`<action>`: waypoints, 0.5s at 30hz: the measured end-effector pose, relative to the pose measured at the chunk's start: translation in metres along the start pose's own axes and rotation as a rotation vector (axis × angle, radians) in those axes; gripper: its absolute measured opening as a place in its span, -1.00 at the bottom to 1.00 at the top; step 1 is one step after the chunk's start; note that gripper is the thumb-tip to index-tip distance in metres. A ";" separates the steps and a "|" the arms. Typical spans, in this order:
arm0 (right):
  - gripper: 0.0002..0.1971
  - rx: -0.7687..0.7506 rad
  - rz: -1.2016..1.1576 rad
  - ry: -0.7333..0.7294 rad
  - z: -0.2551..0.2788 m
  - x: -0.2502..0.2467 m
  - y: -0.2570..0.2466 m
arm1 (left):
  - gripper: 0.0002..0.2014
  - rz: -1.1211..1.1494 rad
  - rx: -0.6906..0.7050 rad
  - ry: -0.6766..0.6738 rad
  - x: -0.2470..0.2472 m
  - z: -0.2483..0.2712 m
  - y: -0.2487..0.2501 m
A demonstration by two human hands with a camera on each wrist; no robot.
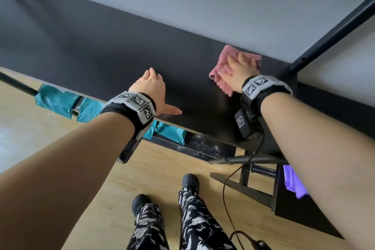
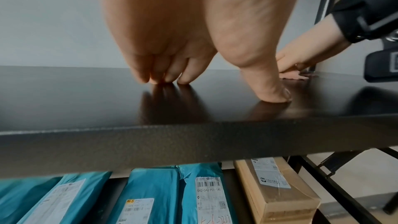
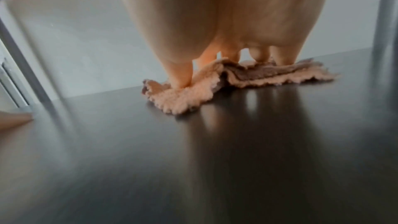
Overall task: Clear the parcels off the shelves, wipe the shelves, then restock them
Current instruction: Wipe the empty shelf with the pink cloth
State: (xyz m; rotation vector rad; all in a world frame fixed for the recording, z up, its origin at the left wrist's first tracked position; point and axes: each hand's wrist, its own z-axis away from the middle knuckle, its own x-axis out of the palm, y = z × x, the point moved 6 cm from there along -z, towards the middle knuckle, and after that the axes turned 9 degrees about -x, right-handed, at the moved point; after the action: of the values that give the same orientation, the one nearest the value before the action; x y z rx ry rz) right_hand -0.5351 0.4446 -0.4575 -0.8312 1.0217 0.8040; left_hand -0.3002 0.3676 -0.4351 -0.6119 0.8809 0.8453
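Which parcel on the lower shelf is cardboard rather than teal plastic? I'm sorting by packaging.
The brown cardboard box, rightmost in the row, white label on top; the parcels left of it are teal plastic mailers.

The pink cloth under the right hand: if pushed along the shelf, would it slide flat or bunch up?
The pink cloth already lies in soft folds, so it would probably bunch. The shelf looks glossy, so it likely glides easily. The right hand pressing flat should help keep it spread.

parcels [image 2: 150,197] cut off by shelf [image 2: 193,142] edge, label txt mostly unreadable
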 end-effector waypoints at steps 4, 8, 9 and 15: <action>-0.29 0.006 0.024 -0.040 -0.046 -0.007 -0.004 | 0.23 -0.009 0.010 -0.002 0.000 -0.004 -0.003; -0.35 -0.244 0.126 -0.043 -0.066 -0.003 -0.064 | 0.23 -0.030 0.020 -0.002 -0.002 -0.007 -0.005; -0.38 -0.306 0.152 -0.084 -0.065 0.004 -0.080 | 0.23 -0.038 0.018 -0.003 -0.002 -0.007 -0.005; -0.40 -0.359 0.270 -0.044 -0.032 0.000 -0.082 | 0.22 -0.064 0.007 0.001 -0.005 -0.006 -0.002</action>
State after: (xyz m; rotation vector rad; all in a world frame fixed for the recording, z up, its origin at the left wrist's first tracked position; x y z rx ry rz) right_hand -0.4769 0.3793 -0.4500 -0.9850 0.9762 1.2559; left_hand -0.3033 0.3605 -0.4331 -0.6312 0.8608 0.7837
